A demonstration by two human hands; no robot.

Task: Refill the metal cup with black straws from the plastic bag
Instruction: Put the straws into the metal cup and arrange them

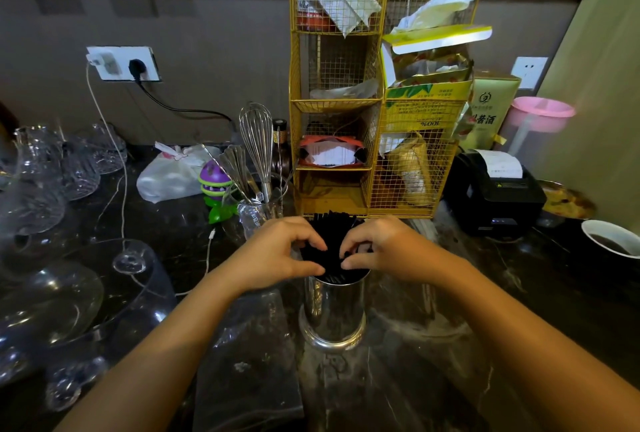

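Observation:
A shiny metal cup (333, 313) stands upright on the dark counter, straight in front of me. A thick bundle of black straws (331, 234) rises out of its mouth and fans toward the back. My left hand (277, 251) grips the bundle from the left, thumb and fingers curled around it just above the rim. From the right, my right hand (381, 248) holds the same bundle. A clear plastic bag (249, 355) lies flat on the counter to the left of the cup, under my left forearm; I see no straws in it.
A yellow wire rack (374, 102) stands right behind the cup. A glass with a whisk and spoons (258, 203) sits at back left. Glassware (52, 223) crowds the left side. A black receipt printer (495, 192) and a white cup (614, 241) are at right.

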